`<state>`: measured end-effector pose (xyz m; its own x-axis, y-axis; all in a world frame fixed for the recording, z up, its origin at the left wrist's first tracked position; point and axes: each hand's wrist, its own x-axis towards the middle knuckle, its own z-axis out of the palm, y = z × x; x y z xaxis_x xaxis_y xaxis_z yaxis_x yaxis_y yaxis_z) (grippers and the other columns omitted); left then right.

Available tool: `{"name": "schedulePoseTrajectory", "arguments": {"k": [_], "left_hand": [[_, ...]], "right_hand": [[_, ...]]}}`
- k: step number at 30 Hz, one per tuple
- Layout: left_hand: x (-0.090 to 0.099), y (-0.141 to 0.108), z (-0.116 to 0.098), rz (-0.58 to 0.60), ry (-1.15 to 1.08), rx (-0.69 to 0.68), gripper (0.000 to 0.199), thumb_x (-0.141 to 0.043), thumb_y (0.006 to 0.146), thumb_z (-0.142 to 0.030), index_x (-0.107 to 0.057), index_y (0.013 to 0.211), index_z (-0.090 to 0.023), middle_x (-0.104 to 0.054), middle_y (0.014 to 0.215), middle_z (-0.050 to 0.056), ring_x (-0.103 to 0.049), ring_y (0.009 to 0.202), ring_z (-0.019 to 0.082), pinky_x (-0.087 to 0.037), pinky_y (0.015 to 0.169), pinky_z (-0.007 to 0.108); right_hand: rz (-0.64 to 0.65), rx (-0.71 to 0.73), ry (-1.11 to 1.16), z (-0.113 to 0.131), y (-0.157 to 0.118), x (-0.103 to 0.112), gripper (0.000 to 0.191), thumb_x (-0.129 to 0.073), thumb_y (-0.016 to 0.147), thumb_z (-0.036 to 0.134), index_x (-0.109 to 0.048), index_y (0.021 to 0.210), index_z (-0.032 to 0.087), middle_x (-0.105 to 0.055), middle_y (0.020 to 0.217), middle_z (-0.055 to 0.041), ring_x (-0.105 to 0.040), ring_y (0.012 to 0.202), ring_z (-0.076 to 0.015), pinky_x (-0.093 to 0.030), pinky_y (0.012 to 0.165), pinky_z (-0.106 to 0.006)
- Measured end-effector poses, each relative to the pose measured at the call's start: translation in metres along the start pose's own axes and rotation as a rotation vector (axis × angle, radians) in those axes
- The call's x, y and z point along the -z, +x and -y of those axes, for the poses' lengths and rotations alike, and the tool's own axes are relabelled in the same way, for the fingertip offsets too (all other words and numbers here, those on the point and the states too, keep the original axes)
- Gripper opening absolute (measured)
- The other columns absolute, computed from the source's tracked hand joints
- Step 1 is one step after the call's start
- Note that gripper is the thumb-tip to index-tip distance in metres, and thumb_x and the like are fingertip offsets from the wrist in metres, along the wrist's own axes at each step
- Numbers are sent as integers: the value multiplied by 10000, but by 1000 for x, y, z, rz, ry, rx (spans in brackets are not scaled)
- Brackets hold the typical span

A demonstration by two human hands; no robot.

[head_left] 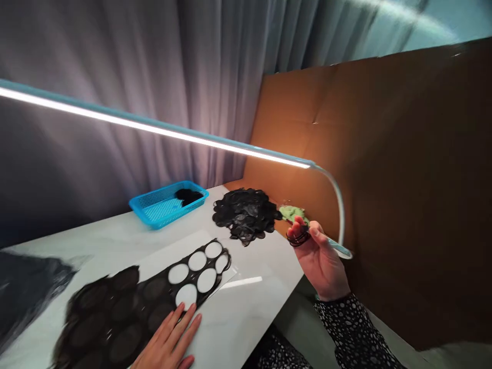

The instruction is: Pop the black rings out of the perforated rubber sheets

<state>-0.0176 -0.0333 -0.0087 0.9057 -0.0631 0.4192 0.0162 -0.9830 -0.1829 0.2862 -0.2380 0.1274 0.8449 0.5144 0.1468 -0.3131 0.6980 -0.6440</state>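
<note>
A dark sheet [144, 303] with rows of round openings lies on the white table; several openings near its far right end show white. My left hand [171, 341] rests on its near edge, palm down with fingers stretched out. Raised beyond the table's right edge, my right hand [321, 256] has its palm turned up and its fingers curled. Thin dark rings [298, 239] hang around its fingers. A slim light-coloured tool [336, 246] is held between thumb and fingers. Behind the sheet sits a heap of dark round pieces [248, 211].
A blue basket [157, 203] with dark material inside stands at the back left. A long lit lamp [172, 131] crosses above the table. Green material [292, 212] lies beyond the heap, beside a brown board [384, 169]. Dark plastic [28, 292] lies at the left.
</note>
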Motion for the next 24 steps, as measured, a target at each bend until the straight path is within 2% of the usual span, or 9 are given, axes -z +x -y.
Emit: {"name": "schedulePoseTrajectory", "arguments": {"k": [4, 7, 11, 13, 15, 17, 20, 22, 24], "left_hand": [[20, 5, -19, 100, -108, 80, 505, -468, 1003, -282, -366, 1497, -268, -526, 1438, 30, -465, 1339, 294, -453, 1059, 433], [34, 7, -33, 171, -382, 147, 446, -478, 989, -206, -426, 1432, -230, -592, 1362, 58, -464, 1342, 268, -434, 1079, 448], [53, 8, -50, 112, -726, 207, 74, -558, 967, -277, -592, 965, -211, -692, 898, 35, -653, 976, 181, -489, 1001, 351], [57, 8, -54, 19, -701, 203, 239, -573, 965, -322, -530, 761, -206, -613, 703, 0, -619, 759, 157, -494, 955, 374], [57, 7, -56, -35, -644, 171, 267, -536, 984, -303, -520, 737, -202, -564, 626, -18, -561, 658, 143, -487, 936, 403], [56, 6, -56, -12, -616, 145, 162, -460, 996, -194, -590, 898, -198, -606, 692, 3, -572, 694, 149, -486, 931, 404], [53, 4, -52, 42, -488, 212, 362, -397, 951, -65, -540, 1264, -176, -658, 1071, 101, -611, 1025, 208, -493, 951, 404], [49, 3, -48, 61, -320, 305, 382, -431, 965, -118, -511, 1333, -181, -596, 1270, 129, -541, 1215, 261, -492, 976, 428], [42, 1, -45, 72, -171, 368, 372, -463, 986, -216, -505, 1353, -174, -551, 1355, 136, -506, 1275, 285, -493, 990, 443]], "right_hand": [[16, -457, 105, -68, -4, -3, 218, -803, 711, 182, -589, 737, 210, -698, 1094, -30, -669, 849, -111, -576, 847, -285], [2, -672, 122, -106, -4, -6, 235, -807, 694, 152, -587, 759, 205, -691, 1092, -41, -636, 756, -86, -576, 749, -234], [138, -726, 30, -129, 0, -16, 216, -786, 733, 165, -573, 751, 198, -685, 1071, -32, -557, 662, -56, -481, 548, -160], [251, -705, -110, -134, 2, -21, 240, -772, 763, 201, -541, 699, 185, -685, 1062, -35, -531, 643, -51, -435, 524, -162], [357, -662, -280, -139, 4, -26, 263, -759, 785, 253, -530, 681, 179, -687, 1035, -40, -536, 654, -64, -421, 545, -186], [460, -595, -437, -145, 4, -29, 257, -742, 801, 306, -545, 695, 179, -690, 983, -41, -565, 693, -91, -425, 587, -214], [633, -510, -661, -155, -1, -31, 219, -693, 831, 330, -575, 722, 182, -690, 893, -40, -606, 752, -138, -444, 647, -255], [779, -497, -783, -161, -7, -30, 177, -670, 836, 305, -587, 738, 183, -692, 885, -43, -614, 758, -153, -447, 652, -267], [931, -485, -859, -167, -13, -28, 148, -664, 823, 265, -582, 733, 181, -696, 888, -46, -614, 759, -159, -445, 655, -271]]}}
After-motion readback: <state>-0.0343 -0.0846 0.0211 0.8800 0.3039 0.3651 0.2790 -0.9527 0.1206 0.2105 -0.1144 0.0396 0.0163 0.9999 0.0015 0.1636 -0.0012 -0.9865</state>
